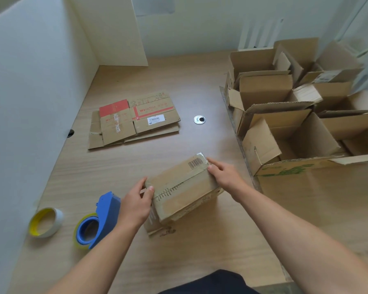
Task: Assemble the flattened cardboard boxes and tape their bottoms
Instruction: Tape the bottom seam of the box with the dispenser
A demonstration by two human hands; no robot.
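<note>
A small brown cardboard box [183,192] stands on the wooden desk with its flaps closed and a taped seam facing up. My left hand [136,203] grips its left end, thumb on top. Over at the far right end, my right hand [223,176] presses the tape down with its fingers. A stack of flattened boxes [134,122] with red print lies further back on the left. A blue tape dispenser [98,221] with a clear roll sits just left of my left hand.
A loose tape roll [46,222] with a yellow core lies at the desk's left edge. Several assembled open boxes [295,115] crowd the right side. A metal cable grommet [199,119] sits mid-desk. White partition walls [34,92] close the left and back.
</note>
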